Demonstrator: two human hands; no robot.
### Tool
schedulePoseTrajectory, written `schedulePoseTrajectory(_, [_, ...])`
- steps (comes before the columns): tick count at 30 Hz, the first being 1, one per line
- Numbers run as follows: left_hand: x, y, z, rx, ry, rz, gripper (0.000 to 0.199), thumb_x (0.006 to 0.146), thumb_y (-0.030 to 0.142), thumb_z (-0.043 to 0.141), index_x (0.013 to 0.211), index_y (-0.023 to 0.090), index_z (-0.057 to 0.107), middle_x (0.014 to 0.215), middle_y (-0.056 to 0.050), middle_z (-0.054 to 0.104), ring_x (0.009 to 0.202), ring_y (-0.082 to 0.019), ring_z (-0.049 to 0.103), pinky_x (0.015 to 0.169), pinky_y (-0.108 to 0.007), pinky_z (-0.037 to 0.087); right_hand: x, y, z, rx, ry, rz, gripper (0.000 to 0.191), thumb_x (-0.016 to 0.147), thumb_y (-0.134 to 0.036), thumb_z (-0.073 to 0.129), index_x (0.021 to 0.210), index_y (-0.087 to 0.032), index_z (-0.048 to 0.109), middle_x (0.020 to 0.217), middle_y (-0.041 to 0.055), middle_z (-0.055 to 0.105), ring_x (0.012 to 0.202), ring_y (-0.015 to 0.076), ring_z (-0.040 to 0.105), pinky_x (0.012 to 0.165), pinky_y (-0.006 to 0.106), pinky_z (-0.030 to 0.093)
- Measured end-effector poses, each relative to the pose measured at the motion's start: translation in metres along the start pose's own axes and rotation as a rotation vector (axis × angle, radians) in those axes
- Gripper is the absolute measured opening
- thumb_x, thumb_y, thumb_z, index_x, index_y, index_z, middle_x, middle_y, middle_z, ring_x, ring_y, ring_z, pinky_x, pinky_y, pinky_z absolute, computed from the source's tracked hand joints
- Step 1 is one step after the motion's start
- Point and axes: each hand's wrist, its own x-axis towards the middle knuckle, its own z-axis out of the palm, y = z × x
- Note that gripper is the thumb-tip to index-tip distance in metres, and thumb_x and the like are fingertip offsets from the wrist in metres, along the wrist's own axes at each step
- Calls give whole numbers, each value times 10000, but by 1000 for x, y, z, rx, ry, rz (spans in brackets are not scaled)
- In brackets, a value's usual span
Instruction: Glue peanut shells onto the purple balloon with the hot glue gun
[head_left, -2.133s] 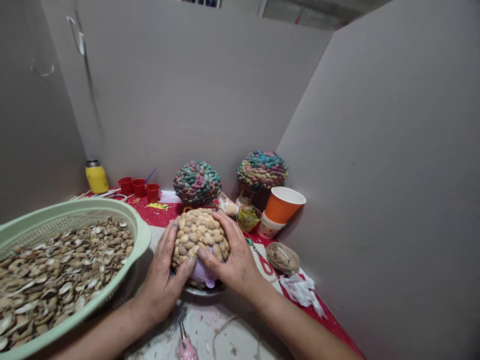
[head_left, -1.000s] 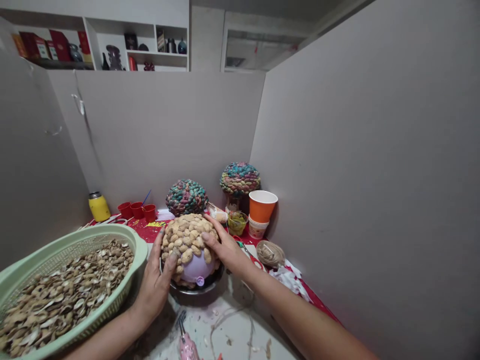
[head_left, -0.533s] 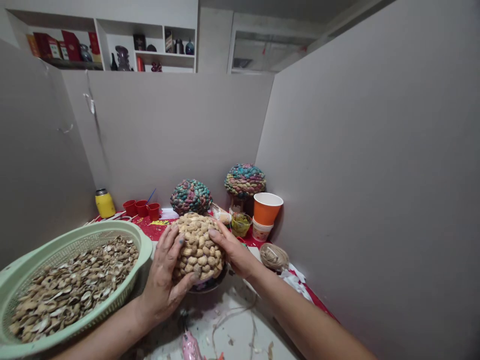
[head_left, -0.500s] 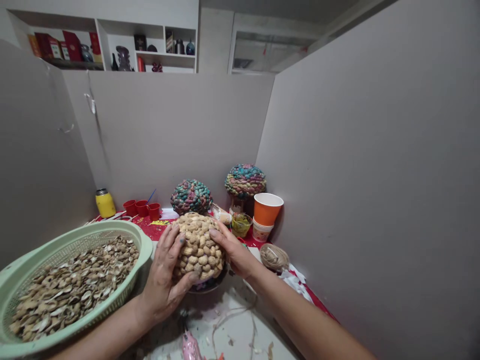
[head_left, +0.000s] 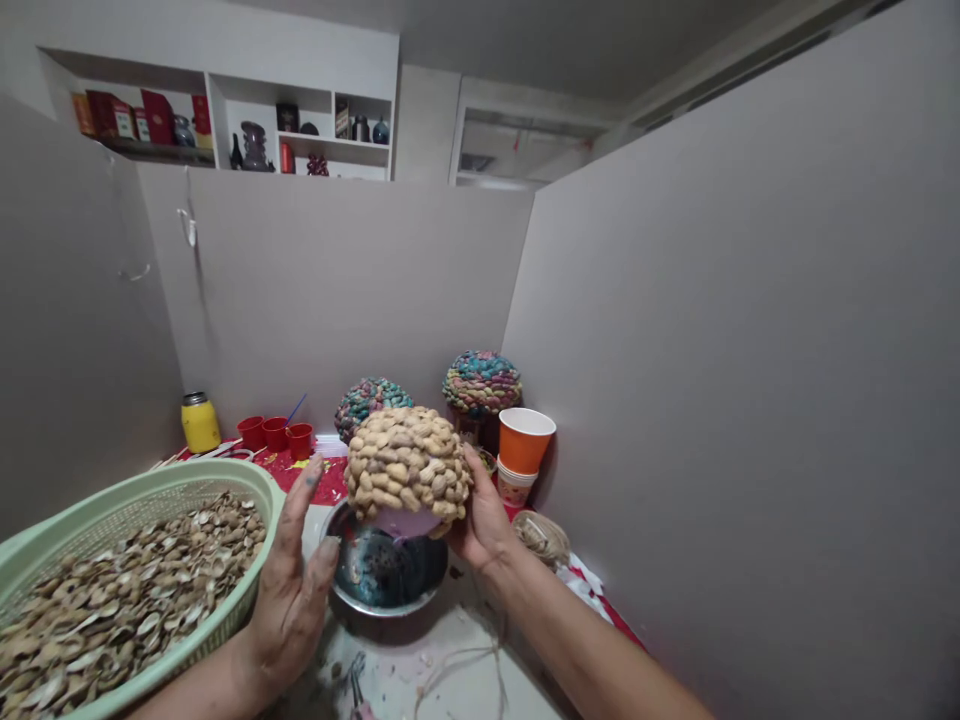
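Observation:
A dome covered in peanut shells point(head_left: 409, 465) is held up by my right hand point(head_left: 484, 520), whose fingers grip its right side. Its underside shows a smooth, pale purple surface. My left hand point(head_left: 292, 580) is off the dome, to its lower left, with fingers apart and nothing in it. Below the dome stands a metal bowl point(head_left: 386, 600), its inside stained dark blue and black. Part of a pink-handled tool point(head_left: 361, 705) lies at the bottom edge; its kind is hard to make out.
A green basket point(head_left: 274, 490) of shell halves stands at left. Behind are two painted shell domes point(head_left: 367, 400) point(head_left: 481, 382), red cups point(head_left: 275, 434), a yellow jar point(head_left: 199, 422), an orange paper cup point(head_left: 525, 445) on stacked cups and a twine coil point(head_left: 541, 538). Grey panels enclose the table.
The peanut dome has been lifted and tilted off the bowl, showing its underside. My left hand has let go and moved left; my right hand keeps its hold. The view has tipped up.

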Motion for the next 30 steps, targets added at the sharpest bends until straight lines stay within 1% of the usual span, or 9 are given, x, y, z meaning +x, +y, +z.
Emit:
schedulePoseTrajectory(3, [-2,-5,2,23,40,-53,541,954,325,479,1471,344,321,1555,-42,357,1418,-265,327,1179,-454,246,-4,-15,6,26,22,-19,545,848,-622,586,1219,-225,619,1101,68,695,1047,288,636,901,479,514])
schedulePoseTrajectory(6, [-4,-12,5,73,75,-42,552,927,323,530,1448,338,349,1434,-70,492,1266,-258,512,1092,-438,394,-10,-27,11,103,42,-5,609,852,-706,511,1249,-252,597,1137,68,679,1055,302,623,882,526,504])
schedulePoseTrajectory(9, [-6,-22,5,153,115,70,574,886,261,591,1415,340,382,1227,-58,594,949,-204,647,961,-406,505,-12,-36,13,192,70,0,652,834,-761,463,1253,-276,584,1164,69,664,1075,315,605,885,560,481])
schedulePoseTrajectory(11, [-7,-28,4,224,117,187,583,864,200,607,1393,346,411,1167,-45,602,869,-186,652,929,-392,522,-13,-42,12,204,74,-38,627,834,-746,461,1254,-294,575,1187,66,650,1088,318,594,896,571,463])
schedulePoseTrajectory(16, [-10,-39,3,366,-8,380,683,847,93,554,1434,379,356,1294,-59,589,1208,-263,573,1001,-412,500,-17,-58,12,154,-20,-184,653,774,-749,514,1275,-333,554,1273,49,598,1151,336,543,926,585,423])
schedulePoseTrajectory(20, [-10,-38,6,442,-110,271,716,853,140,550,1481,354,281,1506,-99,421,1385,-329,387,1073,-516,425,-22,-65,14,139,-64,-230,650,764,-739,539,1258,-319,569,1280,57,591,1168,336,528,941,573,418])
schedulePoseTrajectory(23, [-7,-27,6,442,-138,197,675,869,202,567,1470,355,299,1506,-99,425,1377,-323,403,1070,-536,421,-22,-61,16,171,-49,-211,668,768,-738,550,1283,-313,554,1285,66,588,1160,341,535,926,583,427])
schedulePoseTrajectory(27, [2,3,7,416,-93,119,624,851,300,625,1423,360,381,1502,-82,433,1372,-322,410,1047,-546,441,-22,-45,21,191,85,-168,670,785,-777,505,1282,-332,558,1267,61,606,1123,338,569,894,591,453])
schedulePoseTrajectory(30, [12,22,19,372,-49,58,643,818,362,667,1410,332,417,1524,-89,399,1400,-330,360,1081,-578,379,-24,-34,27,169,163,-220,607,815,-722,525,1279,-334,574,1244,37,625,1117,320,582,910,552,477])
